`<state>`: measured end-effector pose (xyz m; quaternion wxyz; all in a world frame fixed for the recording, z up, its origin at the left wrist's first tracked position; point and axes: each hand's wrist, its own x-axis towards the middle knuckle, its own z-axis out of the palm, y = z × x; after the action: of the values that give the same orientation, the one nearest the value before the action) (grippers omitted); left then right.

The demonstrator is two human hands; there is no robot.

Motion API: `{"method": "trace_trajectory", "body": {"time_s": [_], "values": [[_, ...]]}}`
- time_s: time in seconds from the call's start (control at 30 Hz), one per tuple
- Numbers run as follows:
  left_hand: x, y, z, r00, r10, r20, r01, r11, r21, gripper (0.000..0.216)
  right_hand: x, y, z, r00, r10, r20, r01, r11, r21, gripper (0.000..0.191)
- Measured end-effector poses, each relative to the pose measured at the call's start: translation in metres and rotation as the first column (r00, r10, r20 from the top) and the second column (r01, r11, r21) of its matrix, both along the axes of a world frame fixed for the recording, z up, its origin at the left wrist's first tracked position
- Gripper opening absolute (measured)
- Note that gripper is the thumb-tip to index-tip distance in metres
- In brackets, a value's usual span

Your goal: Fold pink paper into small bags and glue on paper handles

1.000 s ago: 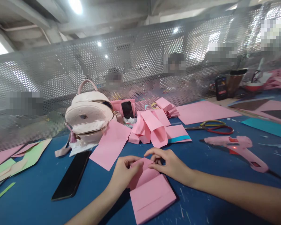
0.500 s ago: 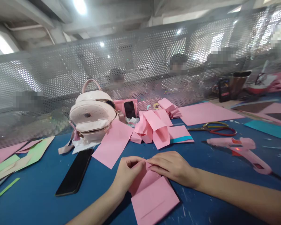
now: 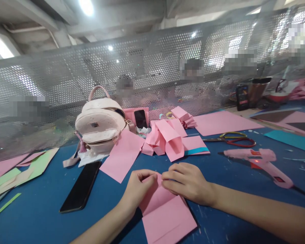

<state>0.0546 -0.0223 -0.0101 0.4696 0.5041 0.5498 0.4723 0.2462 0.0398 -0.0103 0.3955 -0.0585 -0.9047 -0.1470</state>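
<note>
A: Nearest item, lower centre of the frame: a folded pink paper piece (image 3: 165, 213) lies flat on the blue table (image 3: 40, 217). Its far end is where both hands meet.

B: Hand states?

A: The left hand (image 3: 138, 188) has its fingers curled together, thumb and fingertips pinched on the paper's upper edge. The right hand (image 3: 186, 181) lies knuckles-up over the same edge, fingers bent and close together, pressing down. Judgement: one hand pins the flap while the other pinches it, which keeps a fold line from slipping.

B: Just beyond?

A: Left of the hands, a black phone (image 3: 80, 191) lies face-up, near but clear of the paper. Right of centre, a pink glue gun (image 3: 259, 161) rests on its side with its nozzle pointing left, away from the sheets; probably parked within the right hand's reach.

B: Farther back?

A: A loose heap of pink folded pieces (image 3: 167, 139) at centre, scissors (image 3: 231, 139) to its right, a pale pink backpack (image 3: 100, 127) upright to its left. A perforated metal screen (image 3: 66, 78) closes off the table's far side.
</note>
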Motion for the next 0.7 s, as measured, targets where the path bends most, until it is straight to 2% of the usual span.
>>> {"method": "trace_trajectory", "body": {"time_s": [0.13, 0.23, 0.5, 0.7], "values": [[-0.0007, -0.0011, 0.0006, 1.000, -0.009, 0.003, 0.009, 1.000, -0.009, 0.020, -0.0010, 0.0011, 0.0004, 1.000, 0.003, 0.007, -0.003, 0.995, -0.103, 0.020], [-0.0016, -0.0013, -0.0006, 1.000, -0.021, -0.006, 0.021, 1.000, -0.003, 0.020, -0.0011, 0.0026, 0.0000, 1.000, 0.006, 0.016, -0.003, 0.991, -0.133, 0.017], [-0.0019, -0.0027, -0.0026, 0.999, -0.033, -0.022, 0.033, 0.999, -0.011, 0.020, 0.0025, 0.0044, -0.0003, 0.997, 0.074, -0.011, -0.075, 0.993, -0.093, 0.017], [0.0025, -0.0032, -0.0016, 1.000, -0.027, -0.003, 0.027, 0.999, -0.018, 0.022, 0.0045, 0.0023, 0.0029, 0.999, 0.038, 0.001, -0.038, 0.999, -0.018, 0.021]]}}
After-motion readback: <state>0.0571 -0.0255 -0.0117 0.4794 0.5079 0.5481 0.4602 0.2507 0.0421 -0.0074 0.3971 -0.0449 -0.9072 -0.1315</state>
